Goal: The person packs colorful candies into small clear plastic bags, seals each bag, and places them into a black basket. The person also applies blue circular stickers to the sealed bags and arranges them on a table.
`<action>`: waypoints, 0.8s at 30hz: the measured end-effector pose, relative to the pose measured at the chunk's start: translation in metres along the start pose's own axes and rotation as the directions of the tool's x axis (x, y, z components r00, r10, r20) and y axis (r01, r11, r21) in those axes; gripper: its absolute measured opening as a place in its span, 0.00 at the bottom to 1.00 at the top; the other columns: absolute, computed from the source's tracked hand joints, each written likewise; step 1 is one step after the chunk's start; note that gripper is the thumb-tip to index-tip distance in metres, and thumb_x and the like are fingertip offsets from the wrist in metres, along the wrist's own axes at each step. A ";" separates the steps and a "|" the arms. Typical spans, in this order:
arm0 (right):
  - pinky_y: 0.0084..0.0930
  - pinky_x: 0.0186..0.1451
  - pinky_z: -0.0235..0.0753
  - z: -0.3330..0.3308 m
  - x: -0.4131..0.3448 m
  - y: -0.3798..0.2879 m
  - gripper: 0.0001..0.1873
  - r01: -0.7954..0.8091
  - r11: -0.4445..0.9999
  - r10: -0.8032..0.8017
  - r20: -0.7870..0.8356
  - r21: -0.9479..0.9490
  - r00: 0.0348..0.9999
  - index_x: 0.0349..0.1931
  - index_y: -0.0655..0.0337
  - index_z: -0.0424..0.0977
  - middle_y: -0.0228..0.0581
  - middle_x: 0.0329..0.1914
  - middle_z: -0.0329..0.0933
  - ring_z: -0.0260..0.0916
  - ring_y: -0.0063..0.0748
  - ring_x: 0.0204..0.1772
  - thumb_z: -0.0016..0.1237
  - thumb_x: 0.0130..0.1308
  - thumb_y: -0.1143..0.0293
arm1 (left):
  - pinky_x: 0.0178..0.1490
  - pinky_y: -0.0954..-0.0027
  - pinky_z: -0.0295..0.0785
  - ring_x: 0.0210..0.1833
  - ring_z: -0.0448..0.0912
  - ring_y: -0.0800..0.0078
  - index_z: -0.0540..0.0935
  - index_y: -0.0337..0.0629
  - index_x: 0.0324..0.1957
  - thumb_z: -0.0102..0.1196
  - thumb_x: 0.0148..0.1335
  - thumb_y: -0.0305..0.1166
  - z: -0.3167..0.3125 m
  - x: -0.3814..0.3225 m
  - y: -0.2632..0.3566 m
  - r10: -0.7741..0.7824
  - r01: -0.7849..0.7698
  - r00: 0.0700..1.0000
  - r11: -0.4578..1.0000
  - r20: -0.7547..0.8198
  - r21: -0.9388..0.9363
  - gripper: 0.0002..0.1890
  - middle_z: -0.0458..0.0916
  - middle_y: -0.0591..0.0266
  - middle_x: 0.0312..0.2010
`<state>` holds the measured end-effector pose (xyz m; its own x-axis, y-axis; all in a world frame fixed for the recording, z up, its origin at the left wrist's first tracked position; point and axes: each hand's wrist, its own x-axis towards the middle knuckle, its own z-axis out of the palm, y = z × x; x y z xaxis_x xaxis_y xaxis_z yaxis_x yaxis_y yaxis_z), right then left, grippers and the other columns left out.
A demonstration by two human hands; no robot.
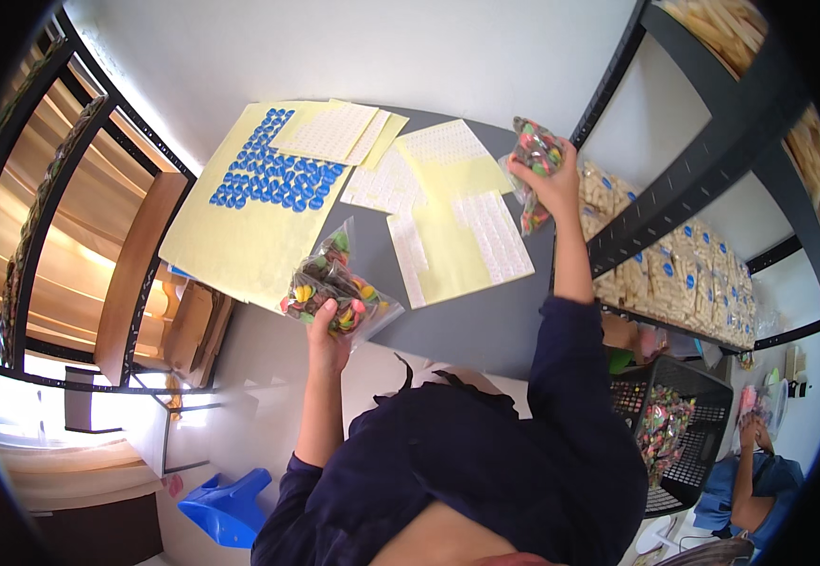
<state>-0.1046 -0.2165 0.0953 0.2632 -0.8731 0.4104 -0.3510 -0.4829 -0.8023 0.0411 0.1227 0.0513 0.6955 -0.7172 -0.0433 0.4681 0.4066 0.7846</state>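
Note:
A clear plastic bag of multicoloured snack pieces is gripped by my left hand, its thumb across the front, over the near left part of the grey table. My right hand holds another such bag at the table's right edge; more bagged pieces hang below its fingers. On the table lie a large yellow sheet with round blue stickers, smaller label sheets overlapping its top, and partly used sheets of small white labels in the middle.
At right, a black metal rack holds bags of pale snack sticks. Below it stands a black plastic crate with more colourful bags. A co-worker in blue handles a bag at far right. A blue plastic object rests on the floor; shelves stand at left.

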 end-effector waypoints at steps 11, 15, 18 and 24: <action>0.44 0.60 0.59 0.096 0.100 0.062 0.63 0.160 0.894 -0.025 0.310 -0.419 0.950 0.64 0.57 0.45 0.58 0.57 0.57 0.54 0.56 0.61 0.67 0.25 0.48 | 0.50 0.62 0.70 0.48 0.73 0.68 0.64 0.38 0.55 0.49 0.54 0.35 0.003 0.107 0.017 -0.125 0.125 0.982 0.992 0.142 0.014 0.26 0.73 0.57 0.47; 0.46 0.63 0.53 0.094 0.098 0.061 0.68 0.178 0.869 -0.004 0.353 -0.462 0.935 0.65 0.56 0.40 0.62 0.61 0.50 0.45 0.59 0.65 0.68 0.22 0.47 | 0.50 0.66 0.68 0.46 0.72 0.73 0.66 0.43 0.52 0.51 0.55 0.38 0.014 0.177 0.023 -0.223 0.192 0.971 0.945 0.092 0.264 0.23 0.72 0.62 0.45; 0.45 0.65 0.51 0.086 0.082 0.052 0.66 0.238 0.894 -0.126 0.296 -0.381 0.947 0.65 0.58 0.40 0.62 0.62 0.47 0.41 0.58 0.67 0.67 0.25 0.50 | 0.50 0.66 0.68 0.46 0.72 0.74 0.67 0.45 0.50 0.52 0.55 0.35 0.028 0.235 0.018 -0.213 0.176 0.962 0.961 0.169 0.212 0.20 0.71 0.63 0.44; 0.40 0.64 0.51 0.067 0.022 0.037 0.51 0.120 0.889 -0.086 0.098 -0.442 0.992 0.62 0.64 0.47 0.57 0.61 0.51 0.48 0.54 0.64 0.63 0.40 0.57 | 0.40 0.74 0.72 0.36 0.74 0.77 0.69 0.44 0.43 0.54 0.54 0.30 0.053 0.336 -0.018 -0.177 0.084 0.931 0.955 0.320 0.283 0.14 0.73 0.64 0.37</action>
<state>-0.0518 -0.2491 0.0453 0.3788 -0.8178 0.4333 -0.6777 -0.5640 -0.4719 0.2378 -0.1559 0.0558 0.3903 -0.9205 0.0190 0.3515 0.1681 0.9210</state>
